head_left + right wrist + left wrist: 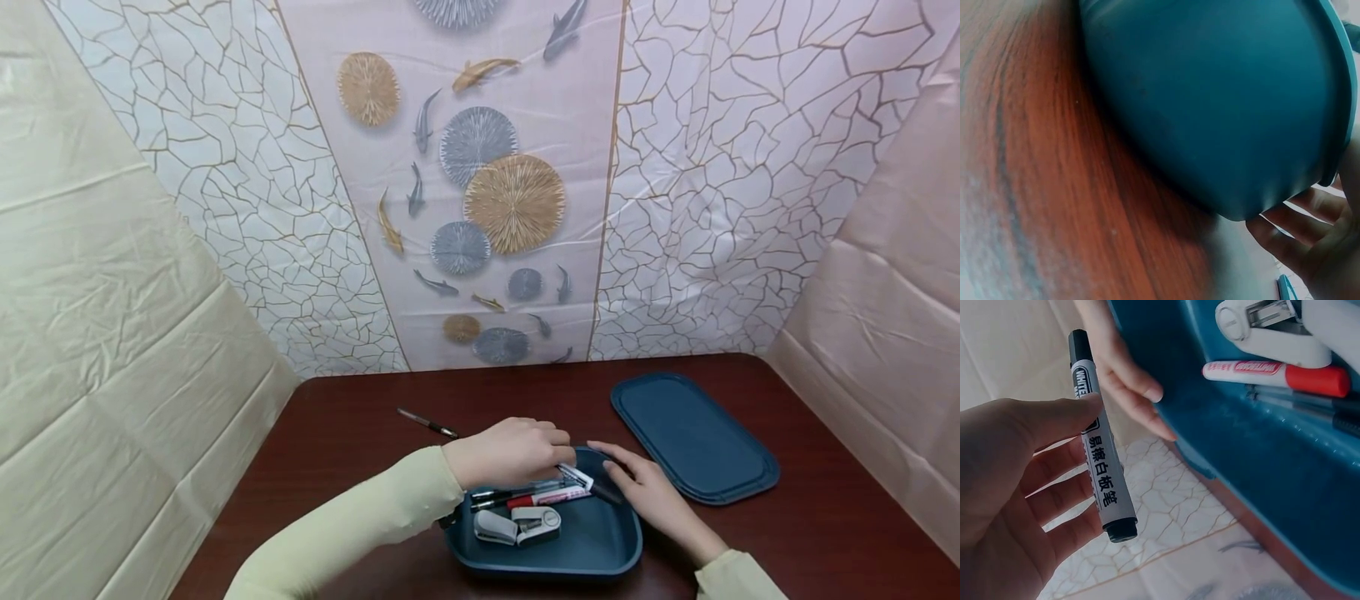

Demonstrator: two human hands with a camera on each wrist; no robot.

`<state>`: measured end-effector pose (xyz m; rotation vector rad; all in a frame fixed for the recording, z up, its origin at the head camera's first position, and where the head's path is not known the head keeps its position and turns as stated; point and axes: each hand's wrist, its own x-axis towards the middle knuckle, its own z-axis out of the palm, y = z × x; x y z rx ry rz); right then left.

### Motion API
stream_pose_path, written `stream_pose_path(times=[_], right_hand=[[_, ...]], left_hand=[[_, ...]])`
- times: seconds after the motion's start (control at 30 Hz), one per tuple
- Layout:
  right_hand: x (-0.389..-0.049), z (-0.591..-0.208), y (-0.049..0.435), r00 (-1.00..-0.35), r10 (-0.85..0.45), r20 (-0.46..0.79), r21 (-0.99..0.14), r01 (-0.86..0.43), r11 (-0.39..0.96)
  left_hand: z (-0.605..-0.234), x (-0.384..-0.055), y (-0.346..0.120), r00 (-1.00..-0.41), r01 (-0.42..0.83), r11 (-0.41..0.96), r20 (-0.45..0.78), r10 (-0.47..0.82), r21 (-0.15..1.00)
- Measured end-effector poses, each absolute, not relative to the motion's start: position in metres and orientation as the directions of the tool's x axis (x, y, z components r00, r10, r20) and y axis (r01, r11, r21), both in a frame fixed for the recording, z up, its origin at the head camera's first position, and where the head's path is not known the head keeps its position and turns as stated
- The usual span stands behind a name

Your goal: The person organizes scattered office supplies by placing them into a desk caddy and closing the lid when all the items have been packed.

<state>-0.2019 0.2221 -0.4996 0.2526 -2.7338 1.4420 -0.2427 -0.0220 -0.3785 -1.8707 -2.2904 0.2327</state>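
Note:
My left hand (pixel 517 450) pinches a black-capped whiteboard marker (pixel 1102 450) between thumb and fingers, over the back of a blue box (pixel 592 542). The marker slants in the head view, its black end toward the box's right side. At the box's back right corner, my right hand (pixel 652 492) grips the wall, thumb at the rim and fingers along the outside (pixel 1297 231). Inside the box lie a red-capped whiteboard marker (pixel 1272 375), black pens (pixel 491 497) and a small white stapler-like thing (pixel 536 523) with a metal part showing.
A flat blue lid (pixel 697 437) lies on the dark red-brown table (pixel 337 467) to the right of the box. Behind my left hand, a pen with a black grip (pixel 427 422) lies on the table. Patterned cloth (pixel 480 275) hangs at the table's back edge.

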Motion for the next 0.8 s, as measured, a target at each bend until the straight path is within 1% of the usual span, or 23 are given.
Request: stream_pose_path(times=[0.1,0.43,0.8], right_hand=[[-0.201,-0.499,0.223,-0.986,-0.123,0.110,-0.818,-0.160,0.552],[-0.200,-0.501,0.222,-0.985,-0.113,0.129,-0.813,-0.170,0.557],[-0.201,-0.501,0.224,-0.986,-0.117,0.120,-0.805,-0.166,0.570]], left_hand=[[-0.385,-0.245,-0.017,-0.185,0.961,0.182,0.009,0.983,-0.208],[-0.399,-0.247,-0.007,-0.182,0.972,0.166,-0.082,0.980,-0.165],[-0.417,-0.245,0.006,-0.172,0.973,0.143,-0.161,0.972,-0.182]])
